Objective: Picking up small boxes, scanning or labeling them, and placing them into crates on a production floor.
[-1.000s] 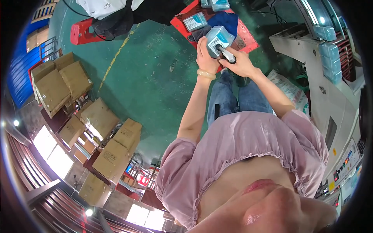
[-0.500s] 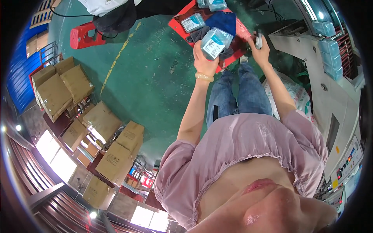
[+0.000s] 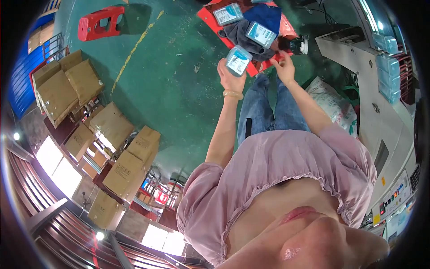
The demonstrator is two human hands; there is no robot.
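From here I see the white-handled tool (image 3: 304, 45) now released right of the red table (image 3: 287, 28), freeing the right hand (image 3: 285, 69) (fingers parted, empty), while the left hand (image 3: 230, 78) grips a clear box (image 3: 238, 60).

free left of red table (image 3: 207, 19); black container (image 3: 292, 45) seemingly blocks right

Stool (image 3: 101, 23), ctns (image 3: 69, 96) L of tbl (image 3: 287, 28); mach. (image 3: 365, 77) R; pkg (image 3: 261, 35) on cloth (image 3: 234, 33).

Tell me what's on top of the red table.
The red table holds grey cloth, dark blue cloth and labelled clear boxes; a black object is by its right edge. Whatever the cloths cover is hidden.
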